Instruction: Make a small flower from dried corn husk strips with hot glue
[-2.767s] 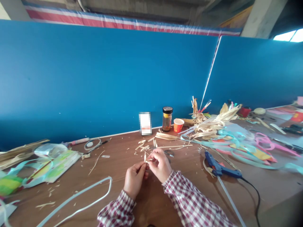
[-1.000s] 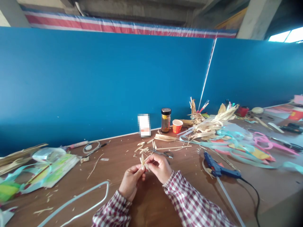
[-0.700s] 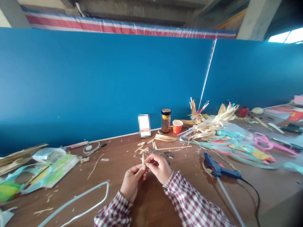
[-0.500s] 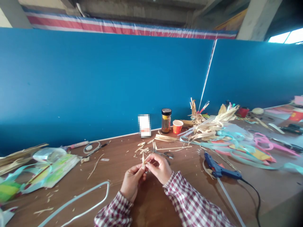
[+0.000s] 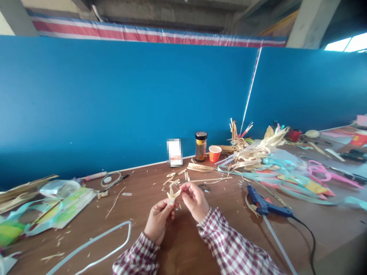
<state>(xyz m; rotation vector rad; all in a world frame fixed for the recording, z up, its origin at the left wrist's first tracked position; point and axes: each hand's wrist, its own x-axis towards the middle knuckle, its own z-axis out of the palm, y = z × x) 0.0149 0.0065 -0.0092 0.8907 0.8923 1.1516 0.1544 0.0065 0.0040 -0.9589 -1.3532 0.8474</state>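
Between the thumb and fingers of my left hand (image 5: pixel 160 217) is a small pale flower (image 5: pixel 172 194) that looks made of dry corn husk. Its pointed petals spread upward and sideways above the fingertips. My right hand (image 5: pixel 196 200) is closed, its thumb and forefinger at the tip of the right-hand petal. The exact contact there is too small to see clearly. Cut husk scraps (image 5: pixel 171 177) lie on the table just beyond both hands, and the dark handle of a pair of scissors (image 5: pixel 204 187) shows behind my right hand.
A blue glue gun (image 5: pixel 265 206) with a black cord lies at the right. Behind stand a lidded jar (image 5: pixel 201 147) and a paper cup (image 5: pixel 215 154). Husks (image 5: pixel 258 152), ribbons and pink scissors (image 5: pixel 319 171) crowd the right side. A bent white tube (image 5: pixel 94 236) lies front left.
The petals now stand spread apart, where before they were bunched and partly covered by my right fingers. My right hand has drawn slightly up and right from the flower's middle.
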